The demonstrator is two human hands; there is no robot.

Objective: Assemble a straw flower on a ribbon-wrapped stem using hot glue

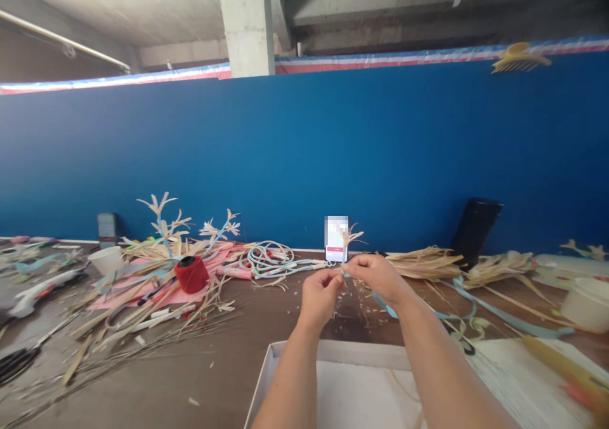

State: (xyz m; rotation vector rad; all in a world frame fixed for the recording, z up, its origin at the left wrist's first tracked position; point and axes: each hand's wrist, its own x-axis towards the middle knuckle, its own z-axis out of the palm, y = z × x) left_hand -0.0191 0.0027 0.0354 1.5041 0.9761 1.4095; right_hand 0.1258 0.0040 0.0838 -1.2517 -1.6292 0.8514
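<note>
Both hands meet over the table, fingertips pinched close together. A small husk flower [353,234] with thin pale petals rises above them, in front of a phone [337,253] propped upright. My right hand [378,278] is closed at the flower's base, thumb against index finger. My left hand [320,294] pinches just below, at a bit of light blue on the stem that the fingers mostly hide. Under my forearms lies a shallow white box [340,351].
To the left are a red thread spool [191,274], husk flowers on blue stems [164,226], coiled cords [271,259], scissors [21,362] and a glue gun [45,292]. Dried husks [423,262], blue ribbon [518,321] and a white cup [587,304] lie right. A blue partition [304,150] stands behind.
</note>
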